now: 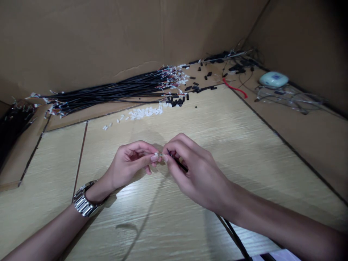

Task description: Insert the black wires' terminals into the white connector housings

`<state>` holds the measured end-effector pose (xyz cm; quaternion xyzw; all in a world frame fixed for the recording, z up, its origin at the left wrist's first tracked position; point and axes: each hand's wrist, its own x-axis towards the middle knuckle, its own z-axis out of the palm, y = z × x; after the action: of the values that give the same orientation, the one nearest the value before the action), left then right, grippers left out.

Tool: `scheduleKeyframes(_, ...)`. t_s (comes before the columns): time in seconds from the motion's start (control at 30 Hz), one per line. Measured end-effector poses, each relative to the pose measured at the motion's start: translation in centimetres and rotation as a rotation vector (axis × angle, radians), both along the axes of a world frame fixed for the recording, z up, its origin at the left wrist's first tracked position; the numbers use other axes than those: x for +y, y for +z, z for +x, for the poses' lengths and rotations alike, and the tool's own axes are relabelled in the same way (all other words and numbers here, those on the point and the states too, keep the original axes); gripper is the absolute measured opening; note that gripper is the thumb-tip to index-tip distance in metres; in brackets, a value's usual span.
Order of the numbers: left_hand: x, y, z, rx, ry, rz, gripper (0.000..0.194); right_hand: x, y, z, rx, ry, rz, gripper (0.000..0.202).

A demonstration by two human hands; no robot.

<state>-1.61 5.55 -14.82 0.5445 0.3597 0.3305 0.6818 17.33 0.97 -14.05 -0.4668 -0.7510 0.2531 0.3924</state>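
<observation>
Pinching thin black cable (178, 165), right hand (195, 174); tip whitish, maybe connector.

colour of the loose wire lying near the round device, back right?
Red wire, beside the pale blue-green device; head view.

Thin black cable (178, 164) pinched in my right hand (195, 174), trailing down under my wrist. Small white connector (158, 155) between my left hand's (130, 163) fingertips, touching the cable's tip above the pale wood.
</observation>
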Motion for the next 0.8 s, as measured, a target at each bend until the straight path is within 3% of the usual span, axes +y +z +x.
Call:
scheduleKeyframes(0.37, -0.05, 0.20, 0.02, -0.009, 0.002, -0.024, 0.005, 0.00, -0.37, -0.09, -0.003, 0.011, 0.025, 0.009)
scheduleKeyframes(0.8, 0.03, 0.22, -0.28, 0.084, -0.102, -0.051, 0.010, 0.50, -0.60, -0.04, 0.137, 0.090, 0.026, 0.013)
